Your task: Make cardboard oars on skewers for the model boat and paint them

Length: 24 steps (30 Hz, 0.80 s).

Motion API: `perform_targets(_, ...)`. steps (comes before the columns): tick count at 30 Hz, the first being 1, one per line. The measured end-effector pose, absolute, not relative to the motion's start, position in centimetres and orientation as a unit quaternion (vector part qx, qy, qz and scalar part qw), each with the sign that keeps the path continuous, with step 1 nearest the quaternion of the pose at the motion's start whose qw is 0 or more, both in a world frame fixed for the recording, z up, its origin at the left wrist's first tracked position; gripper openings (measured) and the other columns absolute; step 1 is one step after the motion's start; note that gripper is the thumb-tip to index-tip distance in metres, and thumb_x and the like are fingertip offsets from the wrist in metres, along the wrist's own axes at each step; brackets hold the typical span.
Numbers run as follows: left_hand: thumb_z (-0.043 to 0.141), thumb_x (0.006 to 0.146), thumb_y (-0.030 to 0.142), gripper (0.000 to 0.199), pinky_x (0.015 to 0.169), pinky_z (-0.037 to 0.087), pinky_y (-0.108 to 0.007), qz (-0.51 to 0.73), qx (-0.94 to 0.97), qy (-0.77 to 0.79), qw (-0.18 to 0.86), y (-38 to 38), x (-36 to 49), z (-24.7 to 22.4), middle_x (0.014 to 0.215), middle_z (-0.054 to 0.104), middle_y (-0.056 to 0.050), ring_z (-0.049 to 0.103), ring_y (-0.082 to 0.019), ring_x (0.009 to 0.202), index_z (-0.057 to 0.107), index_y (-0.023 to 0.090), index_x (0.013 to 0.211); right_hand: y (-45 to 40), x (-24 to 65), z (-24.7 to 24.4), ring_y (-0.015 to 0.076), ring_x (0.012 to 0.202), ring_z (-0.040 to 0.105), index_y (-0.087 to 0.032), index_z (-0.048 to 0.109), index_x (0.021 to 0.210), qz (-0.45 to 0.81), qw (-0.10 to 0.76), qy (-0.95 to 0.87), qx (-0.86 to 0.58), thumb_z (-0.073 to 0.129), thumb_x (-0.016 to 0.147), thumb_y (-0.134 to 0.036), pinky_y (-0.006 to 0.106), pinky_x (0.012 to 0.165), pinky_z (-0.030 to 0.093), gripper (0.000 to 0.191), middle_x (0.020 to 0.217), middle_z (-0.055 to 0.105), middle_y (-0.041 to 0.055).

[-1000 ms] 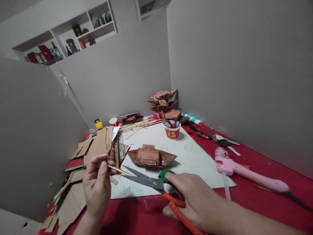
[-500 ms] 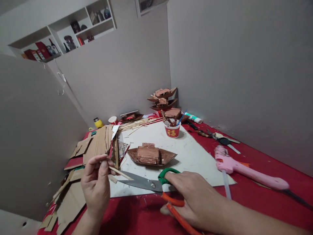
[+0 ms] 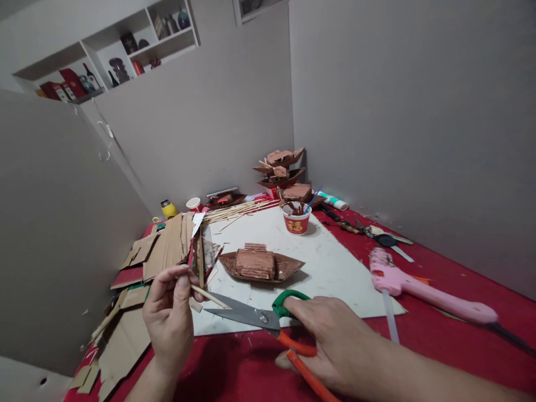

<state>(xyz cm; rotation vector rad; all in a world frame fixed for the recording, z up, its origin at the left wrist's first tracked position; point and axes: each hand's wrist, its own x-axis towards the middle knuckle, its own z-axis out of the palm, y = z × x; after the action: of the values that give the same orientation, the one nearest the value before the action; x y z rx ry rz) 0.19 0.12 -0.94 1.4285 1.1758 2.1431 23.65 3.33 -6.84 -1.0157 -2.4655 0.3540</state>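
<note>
Between the thumb and fingers of my left hand (image 3: 173, 312) is a thin wooden stick (image 3: 211, 297), its free end pointing right. That end lies between the parted blades of the scissors (image 3: 247, 316). My right hand (image 3: 330, 340) is closed round the scissors' handles, one green and one orange. Just beyond the blades, a brown model boat (image 3: 262, 265) with a ribbed cabin roof rests upright on the white board (image 3: 335, 268).
Cardboard pieces (image 3: 167, 245) are piled at left. A red paper cup (image 3: 296, 220) of brown paint, several thin sticks (image 3: 238, 212) and stacked model boats (image 3: 280, 170) stand farther back. A pink glue gun (image 3: 435, 296) lies at right on the red cloth (image 3: 473, 268).
My left hand and the stick have shifted slightly right. The scissors' blades stay parted around the stick's end, and the boat stays in place.
</note>
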Motion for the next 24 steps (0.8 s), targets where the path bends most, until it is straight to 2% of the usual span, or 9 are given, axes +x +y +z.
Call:
perform_targets(9,0.067,0.083,0.02,0.008,0.048,0.048,-0.015,0.759,0.485,0.402,0.163,0.04,0.49,-0.8,0.078,0.064,0.0,0.059,-0.007,0.057,0.068,0.019,0.091,3.1,23.51,-7.25,0.0204,0.053,0.057,-0.023,0.045,0.075,0.121,0.228,-0.896,-0.362,0.062,0.073,-0.066,0.029,0.051,0.022,0.046,0.059,0.059,-0.001)
perform_targets(19,0.068,0.081,0.022,0.01,0.049,0.048,-0.013,0.752,0.473,0.417,0.19,-0.07,0.48,-0.54,0.075,0.063,0.001,0.056,-0.006,0.055,0.068,0.019,0.09,2.46,23.33,-7.08,0.0175,0.049,0.054,-0.023,0.04,0.071,0.155,0.208,-0.896,-0.361,0.061,0.078,-0.058,0.029,0.049,0.019,0.041,0.056,0.056,-0.0024)
perform_targets(24,0.068,0.081,0.024,0.009,0.049,0.049,-0.015,0.749,0.472,0.424,0.189,0.19,0.48,-0.57,0.075,0.064,0.002,0.055,-0.005,0.051,0.068,0.019,0.089,2.73,23.24,-6.66,0.0195,0.053,0.058,-0.023,0.045,0.074,0.158,0.207,-0.887,-0.382,0.064,0.076,-0.06,0.028,0.05,0.021,0.042,0.06,0.06,-0.0016)
